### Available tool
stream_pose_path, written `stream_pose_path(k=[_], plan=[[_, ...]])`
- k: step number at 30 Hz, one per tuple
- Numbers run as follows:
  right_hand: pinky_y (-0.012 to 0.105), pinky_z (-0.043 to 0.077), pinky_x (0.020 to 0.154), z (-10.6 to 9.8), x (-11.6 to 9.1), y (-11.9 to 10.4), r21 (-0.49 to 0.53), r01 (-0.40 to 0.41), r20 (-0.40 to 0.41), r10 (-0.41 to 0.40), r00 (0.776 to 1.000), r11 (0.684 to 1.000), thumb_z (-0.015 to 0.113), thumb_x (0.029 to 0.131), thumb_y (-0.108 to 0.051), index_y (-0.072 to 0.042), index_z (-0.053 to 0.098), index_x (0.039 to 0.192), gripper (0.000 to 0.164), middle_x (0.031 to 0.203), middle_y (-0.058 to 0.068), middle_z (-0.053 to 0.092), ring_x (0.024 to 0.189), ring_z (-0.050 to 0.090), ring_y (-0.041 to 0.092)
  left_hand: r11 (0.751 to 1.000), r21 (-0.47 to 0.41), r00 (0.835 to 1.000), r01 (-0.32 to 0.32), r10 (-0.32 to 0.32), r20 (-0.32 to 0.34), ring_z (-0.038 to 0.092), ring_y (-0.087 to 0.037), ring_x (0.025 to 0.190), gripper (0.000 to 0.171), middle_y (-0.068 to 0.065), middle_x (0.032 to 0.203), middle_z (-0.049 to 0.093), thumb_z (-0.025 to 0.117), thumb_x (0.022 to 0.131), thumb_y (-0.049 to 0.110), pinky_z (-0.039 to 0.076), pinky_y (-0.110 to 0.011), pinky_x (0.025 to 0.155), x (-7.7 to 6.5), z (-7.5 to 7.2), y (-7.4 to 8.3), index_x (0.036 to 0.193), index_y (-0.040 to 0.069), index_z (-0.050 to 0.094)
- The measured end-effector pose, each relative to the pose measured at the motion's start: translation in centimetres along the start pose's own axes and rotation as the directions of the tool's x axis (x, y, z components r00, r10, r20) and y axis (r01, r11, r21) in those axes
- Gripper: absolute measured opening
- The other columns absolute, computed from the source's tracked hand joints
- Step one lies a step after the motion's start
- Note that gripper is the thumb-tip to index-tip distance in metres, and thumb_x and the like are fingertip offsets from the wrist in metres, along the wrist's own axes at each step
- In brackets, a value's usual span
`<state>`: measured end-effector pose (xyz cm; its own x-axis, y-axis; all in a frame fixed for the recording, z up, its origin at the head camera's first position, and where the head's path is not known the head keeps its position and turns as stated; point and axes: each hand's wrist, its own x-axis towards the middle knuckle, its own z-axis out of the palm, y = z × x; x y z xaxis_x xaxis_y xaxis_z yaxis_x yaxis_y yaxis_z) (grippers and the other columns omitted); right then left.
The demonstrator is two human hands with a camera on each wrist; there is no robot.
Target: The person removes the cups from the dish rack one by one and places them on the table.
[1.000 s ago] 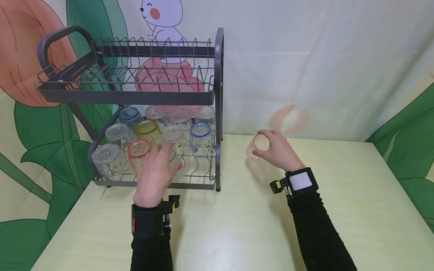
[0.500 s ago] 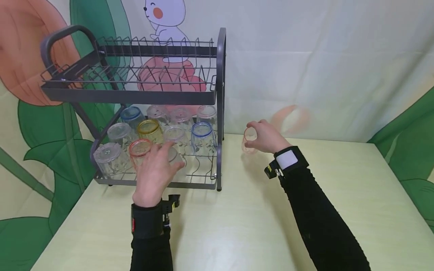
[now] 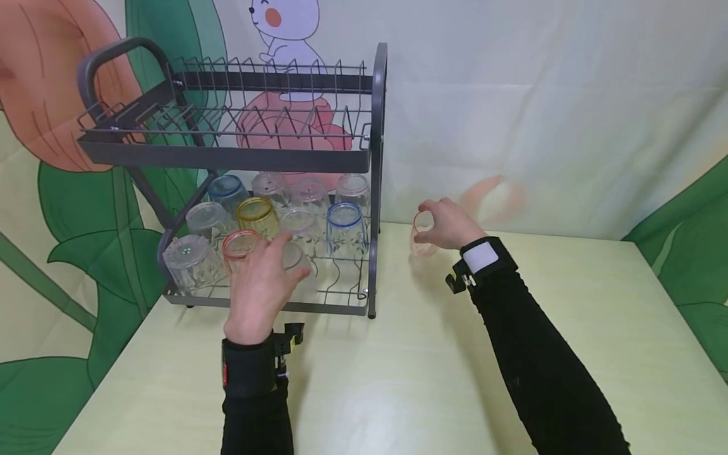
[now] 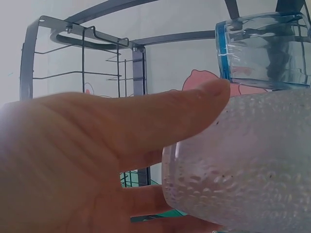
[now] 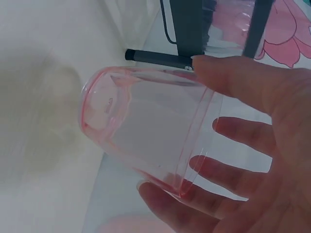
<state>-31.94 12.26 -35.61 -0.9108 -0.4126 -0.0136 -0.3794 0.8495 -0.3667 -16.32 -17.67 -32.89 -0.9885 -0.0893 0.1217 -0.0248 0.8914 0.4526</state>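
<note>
My left hand reaches to the front of the rack's lower tier. Its thumb and fingers curl round a clear, bumpy-textured glass; in the head view the hand covers much of that glass. Just left of it stands a red-rimmed glass, partly behind the hand. My right hand, to the right of the rack, holds a clear pink-tinted cup near its rim between thumb and fingers. The cup's mouth faces up, and its base is low over the table.
The dark two-tier dish rack stands at the back left, against a patterned cloth. Its lower tier holds several glasses, among them a yellow-rimmed glass and a blue-rimmed glass. A rack upright separates the two hands.
My right hand has moved left toward the rack and slightly back with the pink cup. The left hand keeps its grip in place, and the head view has shifted slightly.
</note>
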Motion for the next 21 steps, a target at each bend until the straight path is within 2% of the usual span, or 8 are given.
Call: stream_pose_path(k=[12, 21], plan=[[0.046, 0.040, 0.104, 0.6, 0.9, 1.3, -0.014, -0.031, 0.058, 0.032, 0.998, 0.999, 0.073, 0.084, -0.021, 0.005, 0.053, 0.130, 0.057, 0.130, 0.024, 0.056, 0.124, 0.047, 0.039, 1.000, -0.026, 1.000, 0.002, -0.002, -0.002, 0.052, -0.047, 0.116, 0.065, -0.025, 0.137, 0.049, 0.073, 0.089, 0.028, 0.039, -0.069, 0.093, 0.2, 0.3, 0.0, 0.145, 0.009, 0.045], [0.049, 0.044, 0.099, 0.6, 1.1, 2.2, -0.066, -0.119, 0.074, 0.123, 0.990, 0.991, 0.073, 0.082, -0.020, 0.006, 0.053, 0.130, 0.058, 0.129, 0.027, 0.055, 0.122, 0.048, 0.040, 0.996, -0.084, 1.000, 0.005, -0.003, 0.019, 0.049, -0.050, 0.118, 0.065, -0.028, 0.140, 0.044, 0.072, 0.090, 0.025, 0.044, -0.067, 0.090, 0.5, 0.6, 0.1, 0.145, 0.007, 0.043]])
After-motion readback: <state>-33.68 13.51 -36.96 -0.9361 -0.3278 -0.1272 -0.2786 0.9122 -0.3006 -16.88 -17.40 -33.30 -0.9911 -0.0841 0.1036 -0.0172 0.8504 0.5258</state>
